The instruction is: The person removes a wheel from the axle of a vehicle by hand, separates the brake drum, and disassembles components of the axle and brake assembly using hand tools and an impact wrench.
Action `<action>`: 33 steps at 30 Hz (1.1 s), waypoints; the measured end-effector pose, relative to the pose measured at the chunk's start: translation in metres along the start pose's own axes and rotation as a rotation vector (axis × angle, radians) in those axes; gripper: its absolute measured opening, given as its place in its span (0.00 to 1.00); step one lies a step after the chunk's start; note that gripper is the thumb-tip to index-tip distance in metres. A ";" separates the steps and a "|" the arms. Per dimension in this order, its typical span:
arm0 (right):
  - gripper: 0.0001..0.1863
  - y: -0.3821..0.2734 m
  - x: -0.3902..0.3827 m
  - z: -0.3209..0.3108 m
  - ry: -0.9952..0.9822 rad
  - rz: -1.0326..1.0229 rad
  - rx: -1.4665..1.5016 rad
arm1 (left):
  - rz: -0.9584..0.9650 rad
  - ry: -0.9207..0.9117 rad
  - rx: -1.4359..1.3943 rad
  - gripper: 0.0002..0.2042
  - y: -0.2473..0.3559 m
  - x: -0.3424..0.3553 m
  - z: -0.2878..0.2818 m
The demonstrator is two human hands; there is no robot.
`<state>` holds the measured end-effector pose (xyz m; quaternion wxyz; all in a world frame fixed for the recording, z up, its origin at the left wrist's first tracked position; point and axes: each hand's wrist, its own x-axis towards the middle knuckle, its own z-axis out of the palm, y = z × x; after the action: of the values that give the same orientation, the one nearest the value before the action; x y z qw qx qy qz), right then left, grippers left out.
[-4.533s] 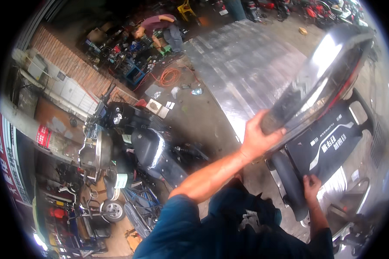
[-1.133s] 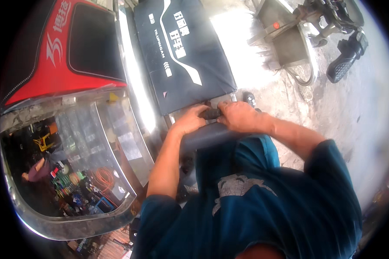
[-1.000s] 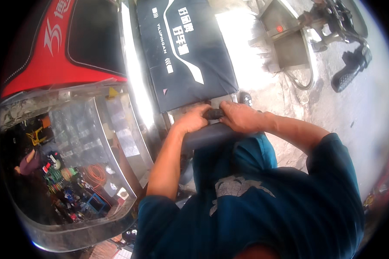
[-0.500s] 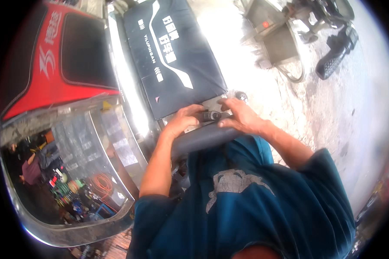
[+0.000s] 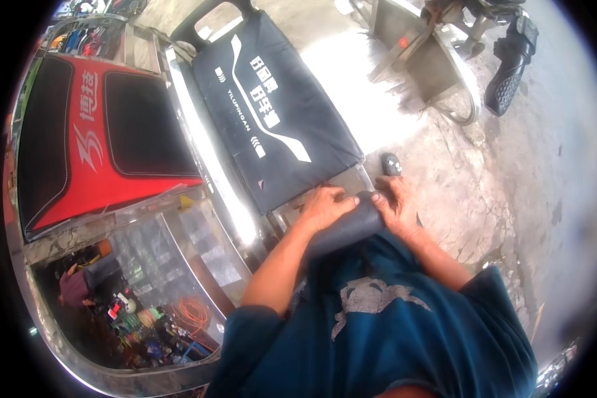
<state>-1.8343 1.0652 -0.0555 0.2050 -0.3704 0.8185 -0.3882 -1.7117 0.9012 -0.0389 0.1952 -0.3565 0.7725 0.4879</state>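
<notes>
My left hand [image 5: 328, 209] lies on the left part of a black padded bar [image 5: 341, 231], thumb extended along its top surface, fingers half-curled over the far edge. My right hand [image 5: 398, 209] is at the right end of the bar, thumb pressed on the top, fingers bent over the far side. The thumbs point toward each other, just apart. The far sides of both hands are hidden; I cannot tell how tightly the fingers close or whether they hold anything there.

The padded bar lies across the front of my body, tilted up to the right, near the lower edge of a black seat cushion [image 5: 282, 113]. Left of the cushion runs a bright metal rail [image 5: 213, 156]; beyond it sits a red and black panel [image 5: 89, 142]. A black handlebar grip [image 5: 507, 76] stands at upper right.
</notes>
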 end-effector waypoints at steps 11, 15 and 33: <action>0.13 0.003 0.005 0.007 0.138 -0.089 -0.056 | 0.125 -0.001 -0.167 0.17 -0.006 0.001 0.001; 0.12 0.000 0.006 0.005 0.092 -0.083 -0.076 | 0.184 -0.012 -0.151 0.17 -0.003 0.003 -0.001; 0.16 -0.016 0.014 -0.007 -0.068 0.225 -0.029 | 0.139 -0.049 -0.090 0.30 -0.016 0.012 0.005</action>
<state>-1.8405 1.0513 -0.0391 0.2695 -0.2922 0.8531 -0.3379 -1.7076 0.8968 -0.0585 0.1633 -0.2986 0.7676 0.5431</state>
